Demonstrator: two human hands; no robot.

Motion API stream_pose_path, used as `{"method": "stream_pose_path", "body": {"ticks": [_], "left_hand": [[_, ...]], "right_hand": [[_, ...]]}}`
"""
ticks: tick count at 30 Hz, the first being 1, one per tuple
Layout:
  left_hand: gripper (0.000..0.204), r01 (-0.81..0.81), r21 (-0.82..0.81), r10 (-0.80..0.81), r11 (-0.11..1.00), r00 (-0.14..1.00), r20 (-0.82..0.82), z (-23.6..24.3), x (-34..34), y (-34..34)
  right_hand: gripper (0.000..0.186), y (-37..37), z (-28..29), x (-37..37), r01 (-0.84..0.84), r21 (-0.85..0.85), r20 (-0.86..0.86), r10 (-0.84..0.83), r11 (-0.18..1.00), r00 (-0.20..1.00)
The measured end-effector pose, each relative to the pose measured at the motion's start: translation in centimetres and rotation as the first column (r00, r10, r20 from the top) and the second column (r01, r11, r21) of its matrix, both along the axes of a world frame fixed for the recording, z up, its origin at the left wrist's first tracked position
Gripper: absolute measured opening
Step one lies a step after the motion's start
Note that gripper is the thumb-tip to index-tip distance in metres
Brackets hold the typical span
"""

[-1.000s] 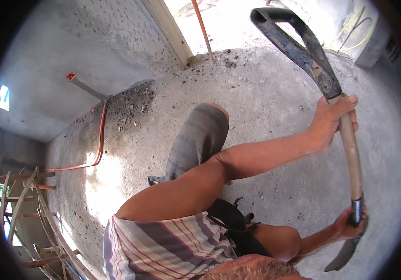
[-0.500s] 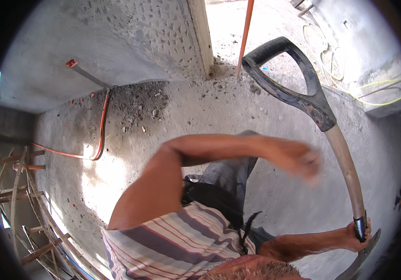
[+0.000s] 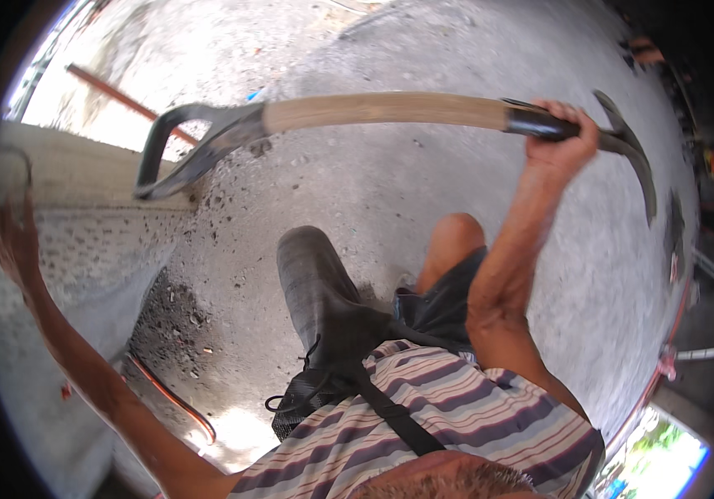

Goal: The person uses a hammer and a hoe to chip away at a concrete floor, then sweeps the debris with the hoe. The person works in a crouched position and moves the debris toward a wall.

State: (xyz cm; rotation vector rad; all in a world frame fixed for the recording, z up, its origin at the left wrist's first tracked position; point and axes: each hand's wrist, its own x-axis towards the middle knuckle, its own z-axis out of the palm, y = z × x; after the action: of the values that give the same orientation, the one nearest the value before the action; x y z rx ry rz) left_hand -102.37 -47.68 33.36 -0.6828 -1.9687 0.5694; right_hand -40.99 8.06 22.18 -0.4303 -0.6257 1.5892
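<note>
My right hand (image 3: 563, 141) is wrapped round the black metal socket of a shovel (image 3: 390, 110), close to its blade. The shovel hangs crosswise in front of me, its wooden shaft running left to a black D-shaped grip (image 3: 157, 154). Its dark blade (image 3: 641, 170) appears almost edge-on beyond my right hand. Far to the left, my left hand (image 3: 14, 237) is raised with fingers spread, holding nothing. It is beside the rough concrete wall end (image 3: 82, 179); whether it touches cannot be made out.
Grey rubble (image 3: 170, 320) lies along the foot of the left wall. An orange conduit (image 3: 170, 391) curves up from the floor there. A reddish-brown upright pole (image 3: 116, 93) stands past the wall end. Blurred dark items line the far right edge.
My view has turned to the right. The shovel has gone from steeply slanted to nearly level, still in my right hand. My left hand has swung from in front of me out to the far left and opened.
</note>
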Motion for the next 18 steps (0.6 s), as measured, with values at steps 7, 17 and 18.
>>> {"method": "stream_pose_path", "body": {"ticks": [7,17,18], "left_hand": [[0.066,-0.162,-0.158,0.193,0.974,0.958,0.211,2.6,7.2,4.5],[0.077,0.654,0.336,-0.33,0.678,-0.137,0.934,9.7,39.0,27.7],[0.065,0.594,0.261,-0.19,0.761,-0.18,0.965,10.3,40.7,28.6]], "right_hand": [[0.021,-4.4,6.2,-3.2,0.106,-0.334,0.058,-0.092,0.937,0.994],[0.047,-11.3,21.2,1.0,0.378,-0.544,0.334,-0.22,0.749,0.917],[0.044,-12.4,22.4,1.5,0.367,-0.529,0.336,-0.209,0.765,0.918]]}}
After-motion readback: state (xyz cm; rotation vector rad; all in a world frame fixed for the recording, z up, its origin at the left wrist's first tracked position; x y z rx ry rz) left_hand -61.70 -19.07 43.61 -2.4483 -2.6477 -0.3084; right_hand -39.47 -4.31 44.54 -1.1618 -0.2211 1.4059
